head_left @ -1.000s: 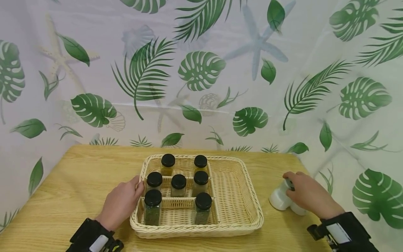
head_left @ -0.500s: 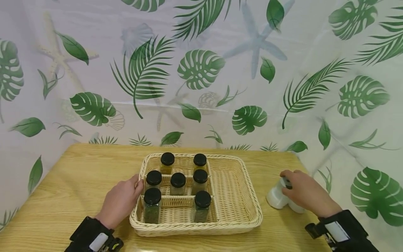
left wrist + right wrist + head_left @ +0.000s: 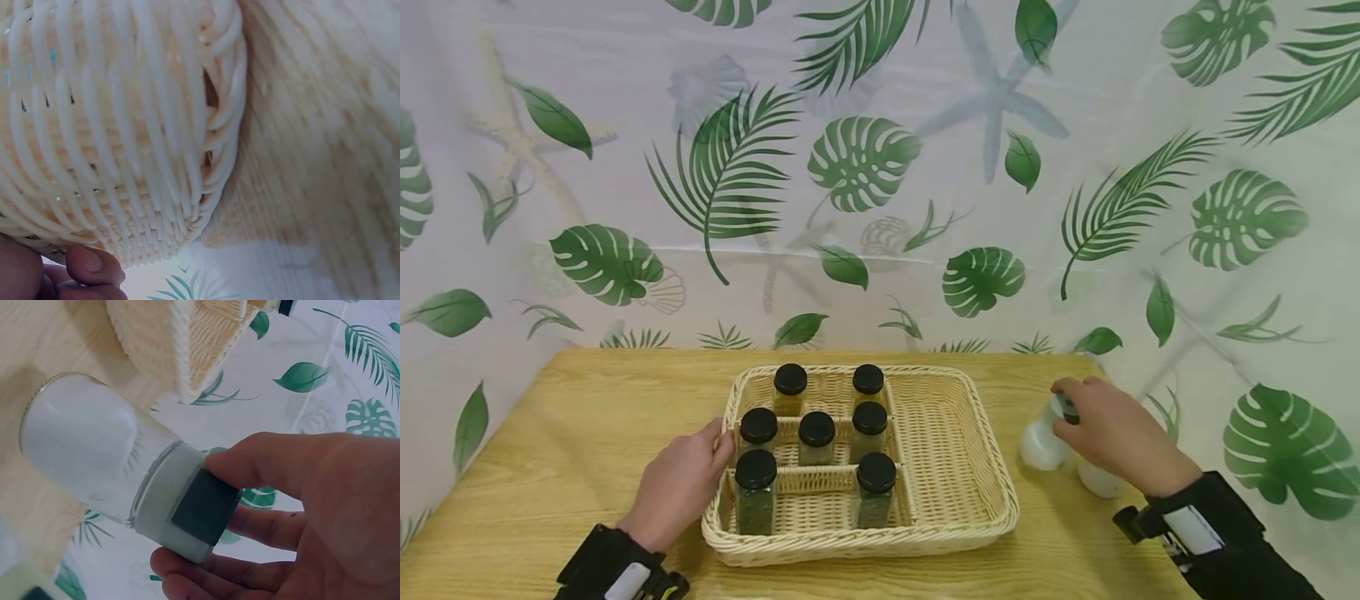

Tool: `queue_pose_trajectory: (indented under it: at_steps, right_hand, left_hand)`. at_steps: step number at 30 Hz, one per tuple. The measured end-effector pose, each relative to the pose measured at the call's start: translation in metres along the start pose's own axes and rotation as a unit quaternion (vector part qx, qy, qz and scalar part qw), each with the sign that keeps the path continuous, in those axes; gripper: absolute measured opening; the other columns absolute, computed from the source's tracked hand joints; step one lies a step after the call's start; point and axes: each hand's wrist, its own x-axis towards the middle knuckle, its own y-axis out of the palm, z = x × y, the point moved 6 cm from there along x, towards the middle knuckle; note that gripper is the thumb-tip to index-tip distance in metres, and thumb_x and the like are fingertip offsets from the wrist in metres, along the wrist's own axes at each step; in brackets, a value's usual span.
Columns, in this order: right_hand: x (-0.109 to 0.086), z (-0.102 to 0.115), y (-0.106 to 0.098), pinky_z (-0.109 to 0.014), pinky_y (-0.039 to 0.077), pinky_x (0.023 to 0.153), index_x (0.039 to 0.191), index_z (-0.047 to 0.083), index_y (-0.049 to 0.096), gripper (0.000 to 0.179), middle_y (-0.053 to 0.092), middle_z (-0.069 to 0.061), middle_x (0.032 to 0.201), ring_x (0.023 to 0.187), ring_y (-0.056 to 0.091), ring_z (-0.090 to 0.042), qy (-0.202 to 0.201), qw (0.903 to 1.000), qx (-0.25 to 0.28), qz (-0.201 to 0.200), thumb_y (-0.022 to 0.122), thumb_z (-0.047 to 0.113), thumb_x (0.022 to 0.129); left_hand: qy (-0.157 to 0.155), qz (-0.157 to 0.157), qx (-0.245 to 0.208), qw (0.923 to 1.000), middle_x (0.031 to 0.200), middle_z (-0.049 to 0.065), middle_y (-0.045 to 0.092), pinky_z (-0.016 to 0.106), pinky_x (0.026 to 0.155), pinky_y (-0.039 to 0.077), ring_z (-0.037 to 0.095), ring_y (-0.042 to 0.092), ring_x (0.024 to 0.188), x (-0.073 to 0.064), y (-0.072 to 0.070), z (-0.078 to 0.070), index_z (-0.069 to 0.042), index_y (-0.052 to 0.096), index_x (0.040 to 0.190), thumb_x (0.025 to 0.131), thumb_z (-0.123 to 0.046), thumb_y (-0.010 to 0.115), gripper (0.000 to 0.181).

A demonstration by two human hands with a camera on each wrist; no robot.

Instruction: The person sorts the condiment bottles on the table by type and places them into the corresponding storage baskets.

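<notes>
My right hand [image 3: 1123, 433] grips a clear glass seasoning jar [image 3: 1042, 446] by its lid. In the right wrist view, thumb and fingers hold the pale green lid [image 3: 156, 506] with its dark panel, and white contents fill much of the glass. The jar is tilted, close to the wicker basket's right side. A second similar jar [image 3: 1099, 481] stands on the table below the right hand, partly hidden by it. My left hand [image 3: 677, 483] holds the left rim of the wicker basket [image 3: 850, 546], its fingers [image 3: 90, 265] at the weave in the left wrist view.
Several black-capped spice jars [image 3: 755, 492] stand in the basket's divided left part. To their right lies one long undivided compartment [image 3: 936, 450]. The wooden table [image 3: 602, 417] ends at a leaf-patterned cloth [image 3: 865, 275] behind.
My right hand has moved left and away from me with the seasoning jar, widening the gap to the second jar. The left hand keeps its hold on the basket. The head view has shifted slightly.
</notes>
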Motion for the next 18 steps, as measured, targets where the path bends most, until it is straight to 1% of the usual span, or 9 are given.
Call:
queue_pose_trajectory:
  at_steps: [4,8,11,14,18]
  right_hand:
    - [0.002,0.010,-0.011,-0.036,0.048,0.063,0.121,-0.005,0.063,0.039,0.067,-0.020,0.100,0.076,0.057,-0.021,-0.008,0.9998,-0.007,-0.019,0.070,0.015,0.088]
    - [0.005,0.016,-0.021,-0.040,0.052,0.066,0.122,-0.006,0.063,0.040,0.066,-0.022,0.104,0.080,0.060,-0.023,-0.011,0.9995,-0.012,-0.026,0.070,0.015,0.088]
    - [0.007,0.022,-0.026,-0.041,0.053,0.069,0.124,-0.005,0.063,0.041,0.066,-0.022,0.108,0.083,0.061,-0.024,-0.011,0.9996,-0.009,-0.022,0.069,0.016,0.089]
    - [0.011,0.028,-0.032,-0.038,0.050,0.066,0.126,-0.005,0.062,0.042,0.066,-0.021,0.106,0.081,0.059,-0.023,-0.014,0.9997,-0.005,-0.019,0.067,0.016,0.090]
    - [0.016,0.039,-0.039,-0.032,0.044,0.060,0.126,-0.004,0.062,0.041,0.065,-0.018,0.101,0.075,0.054,-0.021,-0.024,0.9995,0.000,-0.022,0.066,0.016,0.091]
  left_hand:
    - [0.003,-0.001,0.000,1.0000,0.057,0.001,0.039,0.029,0.048,0.027,0.015,0.040,0.046,0.000,0.000,0.000,-0.013,0.051,0.086,0.110,-0.028,0.037,0.031]
    - [0.003,-0.005,-0.001,1.0000,0.057,0.001,0.039,0.030,0.049,0.028,0.015,0.040,0.047,0.000,-0.001,0.000,-0.013,0.051,0.087,0.110,-0.028,0.038,0.031]
    - [0.003,-0.007,-0.001,1.0000,0.057,0.001,0.040,0.030,0.049,0.028,0.015,0.041,0.047,0.000,-0.001,0.000,-0.013,0.052,0.087,0.110,-0.028,0.038,0.031]
    - [0.005,-0.005,0.000,1.0000,0.057,0.001,0.040,0.030,0.048,0.028,0.014,0.040,0.046,0.000,-0.001,0.000,-0.012,0.051,0.087,0.110,-0.027,0.038,0.030]
    - [0.008,-0.006,0.004,0.9999,0.056,0.000,0.039,0.029,0.048,0.027,0.014,0.040,0.046,-0.001,0.000,0.000,-0.012,0.050,0.086,0.110,-0.027,0.038,0.031]
